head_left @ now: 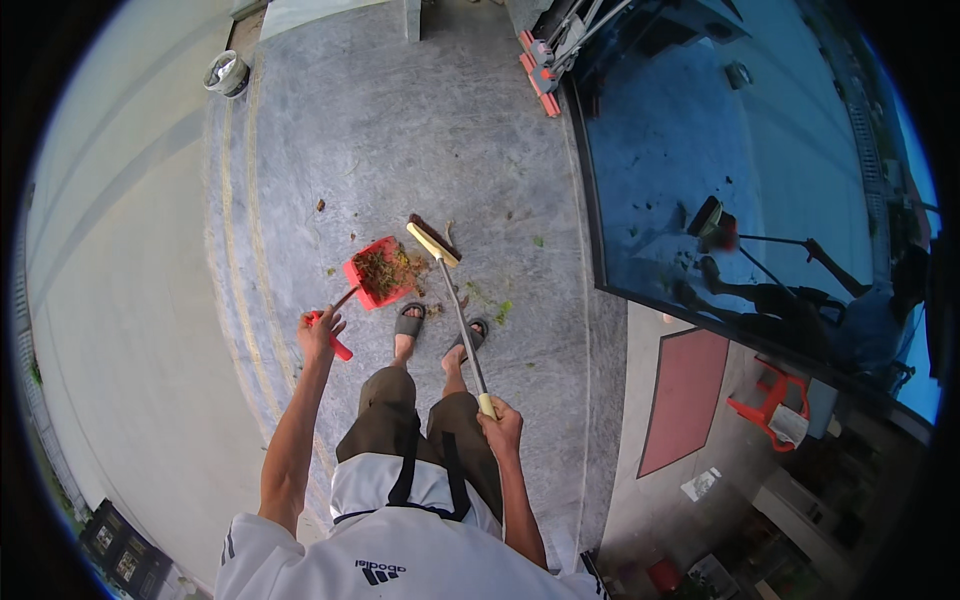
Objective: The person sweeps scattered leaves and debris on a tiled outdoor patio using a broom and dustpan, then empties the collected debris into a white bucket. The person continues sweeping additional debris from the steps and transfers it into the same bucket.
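Observation:
My left hand (pixel 318 335) is closed round the red handle of a long-handled dustpan (pixel 352 273), whose red pan rests on the grey floor ahead of my feet. Dry leaves and debris (pixel 382 272) lie in the pan and spill over its right edge. In my right hand (pixel 500 425) is the pale grip of a broom (pixel 464 325) with a metal pole. The broom's cream head (pixel 434 243) and dark bristles are to the right of the pan, apart from it, at floor level.
Green leaf bits (pixel 503 308) and brown scraps (pixel 320 205) are scattered on the floor. A large dark glass pane (pixel 680 180) stands at the right, reflecting me. Mops (pixel 540 75) lean at its far end. A white bucket (pixel 227 74) is far left; a red chair (pixel 772 405) stands right.

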`<state>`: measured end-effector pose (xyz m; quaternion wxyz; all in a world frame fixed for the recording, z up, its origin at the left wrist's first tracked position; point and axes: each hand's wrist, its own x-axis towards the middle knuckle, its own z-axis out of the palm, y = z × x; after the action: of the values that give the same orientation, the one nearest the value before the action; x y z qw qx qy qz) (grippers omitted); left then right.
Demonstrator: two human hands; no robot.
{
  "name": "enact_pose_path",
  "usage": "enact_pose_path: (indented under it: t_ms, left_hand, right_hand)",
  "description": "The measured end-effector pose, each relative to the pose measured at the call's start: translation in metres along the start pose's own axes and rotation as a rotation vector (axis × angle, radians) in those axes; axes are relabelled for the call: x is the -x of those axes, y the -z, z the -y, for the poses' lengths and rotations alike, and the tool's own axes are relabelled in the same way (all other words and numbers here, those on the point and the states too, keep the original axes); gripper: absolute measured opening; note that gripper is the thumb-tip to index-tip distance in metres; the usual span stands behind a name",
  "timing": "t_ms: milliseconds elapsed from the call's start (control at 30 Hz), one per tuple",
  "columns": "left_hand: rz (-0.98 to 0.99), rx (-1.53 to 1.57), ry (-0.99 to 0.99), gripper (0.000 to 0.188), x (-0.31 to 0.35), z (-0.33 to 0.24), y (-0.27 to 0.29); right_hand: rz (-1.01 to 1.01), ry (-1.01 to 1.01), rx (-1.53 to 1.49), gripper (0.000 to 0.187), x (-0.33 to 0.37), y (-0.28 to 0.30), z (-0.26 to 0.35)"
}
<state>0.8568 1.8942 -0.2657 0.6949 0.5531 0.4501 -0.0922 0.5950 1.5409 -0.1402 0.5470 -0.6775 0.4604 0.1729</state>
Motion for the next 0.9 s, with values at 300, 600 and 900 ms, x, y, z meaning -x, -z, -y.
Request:
enact_pose_path:
  t_ms: [300, 600, 900]
  left_hand:
    - [0.008, -0.008, -0.015, 0.032, -0.016, -0.023, -0.044]
    - [0.021, 0.008, -0.052, 0.031, -0.014, -0.016, -0.039]
    - [0.019, -0.068, -0.020, 0.031, -0.023, -0.003, -0.016]
  right_hand:
    - [-0.136, 0.283, 0.319, 0.017, -0.073, -0.069, 0.019]
    - [0.300, -0.105, -0.146, 0.039, -0.002, -0.036, -0.023]
    - [0.064, 0.014, -0.152, 0.050, 0.032, -0.022, -0.039]
